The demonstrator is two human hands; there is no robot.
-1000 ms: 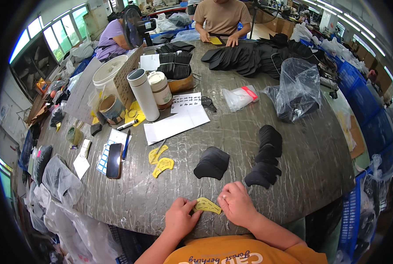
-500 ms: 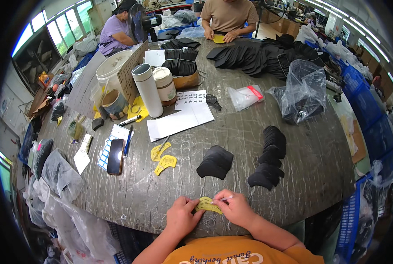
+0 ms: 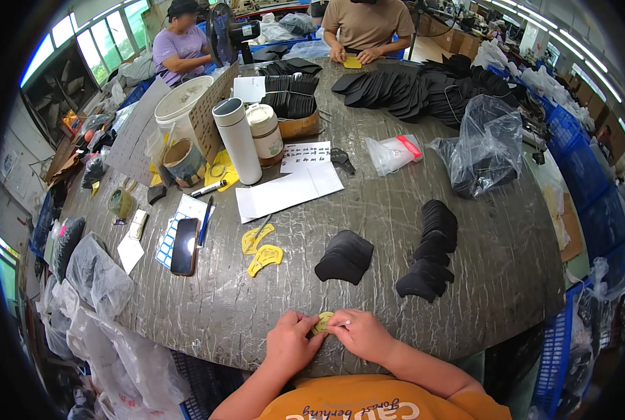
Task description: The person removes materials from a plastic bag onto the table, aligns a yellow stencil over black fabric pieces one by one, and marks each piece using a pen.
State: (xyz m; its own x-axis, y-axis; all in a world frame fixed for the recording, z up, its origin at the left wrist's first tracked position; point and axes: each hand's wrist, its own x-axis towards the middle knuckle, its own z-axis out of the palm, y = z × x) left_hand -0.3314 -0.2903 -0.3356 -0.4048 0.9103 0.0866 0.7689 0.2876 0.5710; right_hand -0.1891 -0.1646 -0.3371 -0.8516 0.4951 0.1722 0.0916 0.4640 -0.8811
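A small curved yellow template [image 3: 322, 323] lies at the table's near edge, between my two hands. My left hand [image 3: 289, 341] presses its left end, with thumb and fingers closed on it. My right hand [image 3: 363, 336] pinches a slim pale pen [image 3: 345, 323] over the template and hides its right part. What lies under the template is hidden. Beyond my hands is a fanned stack of black curved pieces [image 3: 345, 257], and to its right a longer row of black pieces [image 3: 435, 245]. Two more yellow templates [image 3: 265, 259] lie left of the stack.
A phone [image 3: 184, 246] and a blue pen [image 3: 205, 222] lie on the left. Farther back stand a white bottle [image 3: 237, 143], a jar [image 3: 264, 133] and a white bucket [image 3: 183, 101]. A clear plastic bag [image 3: 484, 150] sits back right. Across the table, a person [image 3: 367, 31] handles a yellow piece.
My right hand has moved left along the yellow template with the pen and now covers more of it. My left hand stays put. The person in purple at the back has straightened up.
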